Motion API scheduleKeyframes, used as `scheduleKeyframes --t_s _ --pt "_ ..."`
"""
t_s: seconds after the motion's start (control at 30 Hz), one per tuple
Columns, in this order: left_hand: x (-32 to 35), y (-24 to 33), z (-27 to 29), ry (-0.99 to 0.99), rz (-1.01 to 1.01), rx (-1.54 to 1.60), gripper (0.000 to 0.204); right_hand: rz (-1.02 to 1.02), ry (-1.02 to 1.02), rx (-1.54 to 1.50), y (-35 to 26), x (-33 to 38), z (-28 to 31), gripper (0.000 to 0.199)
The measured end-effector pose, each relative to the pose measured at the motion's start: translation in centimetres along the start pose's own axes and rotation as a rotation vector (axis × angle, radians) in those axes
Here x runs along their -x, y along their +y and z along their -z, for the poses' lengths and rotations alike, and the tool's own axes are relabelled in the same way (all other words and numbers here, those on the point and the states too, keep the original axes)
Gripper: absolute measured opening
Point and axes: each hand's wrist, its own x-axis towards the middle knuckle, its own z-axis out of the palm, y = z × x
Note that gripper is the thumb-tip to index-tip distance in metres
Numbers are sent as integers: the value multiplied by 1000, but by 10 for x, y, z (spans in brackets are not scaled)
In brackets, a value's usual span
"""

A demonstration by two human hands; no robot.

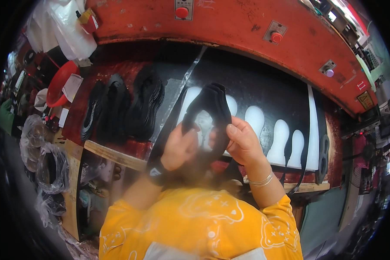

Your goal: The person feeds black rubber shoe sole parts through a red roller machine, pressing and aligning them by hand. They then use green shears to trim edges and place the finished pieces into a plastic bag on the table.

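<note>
Left hand and right hand grip the black arched pieces near the tabletop's front edge, ideally with even pressure.

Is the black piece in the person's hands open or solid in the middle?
Open: the black piece curves around a gap, and a pale surface shows through it between the left hand and the right hand.

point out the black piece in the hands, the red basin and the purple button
Black piece (pixel 209 97): head view, on its upper part.
Red basin (pixel 56 86): head view, on its bare red wall.
Purple button (pixel 329 73): head view, on the middle of its cap.
</note>
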Motion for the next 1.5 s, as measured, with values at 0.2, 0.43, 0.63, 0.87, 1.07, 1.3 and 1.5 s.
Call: scheduleKeyframes --t_s 0.2,0.43,0.63,0.87,1.07,1.3,1.5 --pt "-6 -2 16 -137 58 280 17 -5 -73 22 14 -11 10 42" --pt "-9 0 16 -130 63 172 25 219 190 299 11 -4 -7 36" --pt "14 16 -5 17 -74 -126 27 714 329 547 2 24 -15 36" --pt "3 43 28 -134 -166 369 18 936 324 319 -17 39 -3 38" --pt "-17 91 97 129 -139 63 23 949 179 104 -37 46 25 32" --pt "-90 85 175 549 79 -872 37 858 240 9 -34 49 37 32" --pt "-61 59 124 499 -740 -1014 59 633 151 263 -30 30 3 42"
